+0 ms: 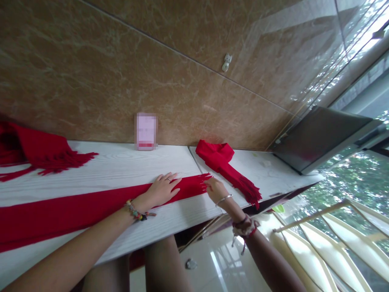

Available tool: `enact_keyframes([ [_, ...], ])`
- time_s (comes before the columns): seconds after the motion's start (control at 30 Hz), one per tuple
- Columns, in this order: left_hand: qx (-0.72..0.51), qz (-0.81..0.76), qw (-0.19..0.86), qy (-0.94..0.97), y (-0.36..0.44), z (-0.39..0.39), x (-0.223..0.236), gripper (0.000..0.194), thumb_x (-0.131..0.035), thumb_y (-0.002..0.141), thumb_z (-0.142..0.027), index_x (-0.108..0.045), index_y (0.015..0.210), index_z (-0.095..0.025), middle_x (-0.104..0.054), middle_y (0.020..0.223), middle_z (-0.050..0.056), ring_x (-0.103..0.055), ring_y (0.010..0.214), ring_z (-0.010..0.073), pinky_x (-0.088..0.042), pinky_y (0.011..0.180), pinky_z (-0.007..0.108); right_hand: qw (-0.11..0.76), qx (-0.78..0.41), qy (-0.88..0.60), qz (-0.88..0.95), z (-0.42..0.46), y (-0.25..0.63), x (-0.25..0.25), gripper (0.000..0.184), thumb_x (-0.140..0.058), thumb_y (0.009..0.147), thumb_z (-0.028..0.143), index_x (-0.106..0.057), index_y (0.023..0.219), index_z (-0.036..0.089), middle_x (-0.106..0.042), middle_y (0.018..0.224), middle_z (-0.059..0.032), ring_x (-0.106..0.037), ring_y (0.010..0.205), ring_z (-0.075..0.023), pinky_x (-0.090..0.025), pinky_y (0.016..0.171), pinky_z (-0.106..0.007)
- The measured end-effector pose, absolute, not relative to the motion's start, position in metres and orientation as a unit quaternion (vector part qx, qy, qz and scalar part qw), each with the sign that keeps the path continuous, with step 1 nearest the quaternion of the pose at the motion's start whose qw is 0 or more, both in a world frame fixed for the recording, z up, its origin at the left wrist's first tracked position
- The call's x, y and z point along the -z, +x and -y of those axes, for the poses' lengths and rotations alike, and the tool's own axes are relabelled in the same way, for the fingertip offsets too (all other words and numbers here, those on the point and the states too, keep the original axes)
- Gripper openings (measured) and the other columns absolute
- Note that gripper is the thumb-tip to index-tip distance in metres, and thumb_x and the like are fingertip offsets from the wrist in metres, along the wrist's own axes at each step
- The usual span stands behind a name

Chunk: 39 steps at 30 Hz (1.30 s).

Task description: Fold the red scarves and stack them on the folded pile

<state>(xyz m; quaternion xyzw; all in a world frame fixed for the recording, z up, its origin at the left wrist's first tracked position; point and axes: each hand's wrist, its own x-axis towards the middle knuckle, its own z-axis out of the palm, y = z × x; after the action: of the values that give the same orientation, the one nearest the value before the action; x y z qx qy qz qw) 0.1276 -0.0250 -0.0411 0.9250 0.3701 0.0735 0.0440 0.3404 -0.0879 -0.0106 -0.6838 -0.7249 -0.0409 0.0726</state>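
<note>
A long red scarf (91, 209) lies flattened lengthwise along the white wood-grain tabletop, its fringed end toward the right. My left hand (162, 190) rests flat on the scarf close to that end, fingers spread. At the fringe, my right hand (215, 190) has its fingers closed on the scarf's tassels. Just beyond it, a second red scarf (223, 160) lies folded over in a loop, with its tassels at the table's front edge. Another bunched red scarf (45, 148) sits at the far left, fringe spread on the table.
A pink-white blurred box (146, 132) stands against the brown marbled wall (121, 73). A small white cat-shaped hook (226, 63) is on the wall. A dark panel-like object (322, 138) stands at the table's right end. A cream rack (328, 239) is at lower right, by the window.
</note>
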Motion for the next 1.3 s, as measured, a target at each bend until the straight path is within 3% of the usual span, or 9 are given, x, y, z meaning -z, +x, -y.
enact_keyframes([
  [0.07,-0.07,-0.37,0.041,0.925,0.128,0.025,0.041,0.042,-0.036,0.089,-0.035,-0.043,0.129,-0.021,-0.035,0.139,0.009,-0.031,0.127,0.0251,-0.026,0.101,0.043,0.062,0.018,-0.688,0.723,0.086,0.323,0.019,0.028,-0.044,0.073,0.003,-0.066,0.086,0.014,-0.065,0.081,-0.0068,-0.057,0.082,-0.0158,-0.044,0.078,-0.024],
  [0.27,-0.053,-0.368,0.024,0.928,0.128,0.023,0.041,0.042,-0.034,0.09,-0.035,-0.042,0.129,-0.021,-0.035,0.139,0.008,-0.031,0.127,0.0244,-0.027,0.101,0.043,0.047,0.013,-0.766,0.64,0.083,0.344,0.031,0.025,-0.044,0.071,0.005,-0.065,0.084,0.008,-0.062,0.09,-0.0159,-0.056,0.083,-0.0204,-0.043,0.075,-0.028],
  [0.43,-0.05,-0.37,0.016,0.928,0.127,0.023,0.042,0.043,-0.033,0.09,-0.035,-0.042,0.129,-0.021,-0.035,0.14,0.007,-0.03,0.128,0.0245,-0.027,0.101,0.042,0.057,0.036,-0.781,0.621,0.087,0.373,0.02,0.031,-0.042,0.07,0.002,-0.063,0.09,0.011,-0.061,0.089,-0.0118,-0.055,0.085,-0.0195,-0.042,0.077,-0.029],
  [0.63,-0.059,-0.37,0.024,0.927,0.127,0.023,0.042,0.043,-0.034,0.089,-0.035,-0.042,0.129,-0.021,-0.035,0.139,0.007,-0.031,0.127,0.0253,-0.026,0.101,0.043,0.104,-0.002,-0.691,0.715,0.097,0.333,0.024,0.039,-0.041,0.07,0.001,-0.061,0.101,0.011,-0.061,0.097,-0.0108,-0.054,0.092,-0.0181,-0.042,0.084,-0.029],
  [0.8,-0.059,-0.369,0.021,0.927,0.127,0.022,0.042,0.042,-0.033,0.089,-0.036,-0.043,0.128,-0.024,-0.035,0.14,0.006,-0.031,0.127,0.0239,-0.027,0.101,0.042,0.047,-0.009,-0.745,0.665,0.094,0.331,0.029,0.036,-0.042,0.068,0.0,-0.062,0.098,0.007,-0.061,0.097,-0.014,-0.054,0.093,-0.0194,-0.041,0.084,-0.028],
  [1.0,-0.061,-0.369,0.027,0.927,0.127,0.023,0.042,0.043,-0.035,0.089,-0.036,-0.043,0.128,-0.022,-0.036,0.139,0.007,-0.032,0.127,0.0248,-0.027,0.1,0.042,0.038,0.015,-0.779,0.626,0.089,0.37,0.013,0.029,-0.043,0.072,0.002,-0.064,0.092,0.002,-0.062,0.093,-0.0193,-0.058,0.087,-0.0227,-0.044,0.079,-0.03],
  [1.13,-0.061,-0.37,0.024,0.927,0.128,0.024,0.042,0.041,-0.035,0.088,-0.035,-0.044,0.127,-0.024,-0.036,0.139,0.006,-0.033,0.126,0.0243,-0.028,0.1,0.042,0.08,0.026,-0.731,0.677,0.075,0.359,0.015,0.036,-0.043,0.076,0.007,-0.058,0.109,0.01,-0.06,0.106,-0.013,-0.053,0.1,-0.0191,-0.041,0.089,-0.03],
  [1.3,-0.073,-0.378,0.016,0.923,0.128,0.027,0.038,0.042,-0.037,0.088,-0.033,-0.044,0.127,-0.02,-0.036,0.139,0.008,-0.03,0.128,0.0242,-0.027,0.101,0.04,0.131,0.028,-0.615,0.777,0.051,0.329,0.043,0.04,-0.042,0.084,0.02,-0.047,0.123,0.012,-0.047,0.128,-0.016,-0.041,0.12,-0.0213,-0.035,0.098,-0.038],
])
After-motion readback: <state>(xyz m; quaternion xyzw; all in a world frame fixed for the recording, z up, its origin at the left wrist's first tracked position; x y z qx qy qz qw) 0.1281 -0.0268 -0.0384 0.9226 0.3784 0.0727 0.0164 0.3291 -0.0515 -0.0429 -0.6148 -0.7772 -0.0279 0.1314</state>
